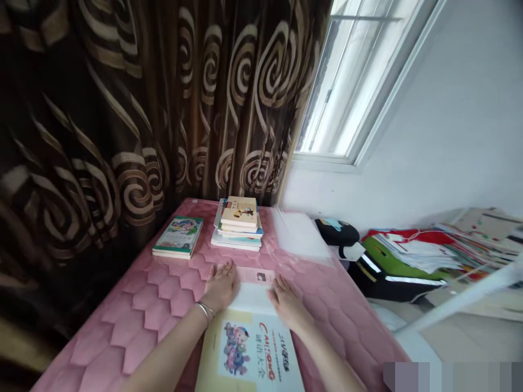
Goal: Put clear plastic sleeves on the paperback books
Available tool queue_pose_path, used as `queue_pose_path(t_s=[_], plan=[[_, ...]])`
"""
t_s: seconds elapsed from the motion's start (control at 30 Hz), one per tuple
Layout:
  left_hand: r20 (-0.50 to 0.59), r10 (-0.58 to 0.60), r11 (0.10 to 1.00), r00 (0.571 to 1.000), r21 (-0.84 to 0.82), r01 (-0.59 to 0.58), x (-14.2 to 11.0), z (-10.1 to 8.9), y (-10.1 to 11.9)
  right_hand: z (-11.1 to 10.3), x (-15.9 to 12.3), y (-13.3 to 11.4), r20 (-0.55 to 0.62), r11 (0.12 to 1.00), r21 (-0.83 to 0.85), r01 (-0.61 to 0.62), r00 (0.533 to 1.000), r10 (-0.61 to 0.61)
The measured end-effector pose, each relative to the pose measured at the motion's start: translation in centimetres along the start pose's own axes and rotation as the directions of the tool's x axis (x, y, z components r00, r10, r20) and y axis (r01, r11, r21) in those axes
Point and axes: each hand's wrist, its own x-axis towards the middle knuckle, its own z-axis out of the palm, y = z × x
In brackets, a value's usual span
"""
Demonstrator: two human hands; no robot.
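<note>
Resting flat and outstretched, the left hand touches the book at eleven o'clock, the equally flat right hand at one; stacked books sit at twelve.

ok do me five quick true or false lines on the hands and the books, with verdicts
1. The left hand is at the left edge of the open book. True.
2. The right hand rests on the pile. False: it is at the right edge of the open book.
3. A bracelet is on the left wrist. True.
4. The green book lies on top of the pile. False: it lies apart, to the left of the pile.
5. The pile stands on a pink quilted mattress. True.
</note>
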Motion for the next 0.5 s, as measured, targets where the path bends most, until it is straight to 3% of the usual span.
queue_pose_path(t_s=[0.1, 0.23, 0.37, 0.5], plan=[[-0.039, -0.034, 0.996, 0.999, 0.084, 0.037, 0.9, -0.5, 1.0, -0.5, -3.7, 1.4, -0.087, 0.996, 0.088, 0.014, 0.996, -0.006], [-0.043, -0.052, 0.991, 0.998, 0.124, 0.057, 2.6, -0.5, 2.1, 0.5, -9.1, 1.8, -0.161, 0.979, 0.182, -0.095, 0.979, 0.125], [-0.027, -0.047, 0.989, 0.999, 0.140, 0.050, 3.7, -0.4, 2.3, 1.9, -12.3, 1.7, -0.095, 0.933, 0.346, -0.100, 0.985, 0.141], [0.024, -0.045, 0.989, 0.999, 0.139, 0.041, 4.4, -0.8, 2.0, 1.8, -13.1, 1.3, -0.001, 0.918, 0.360, -0.166, 0.984, 0.179]])
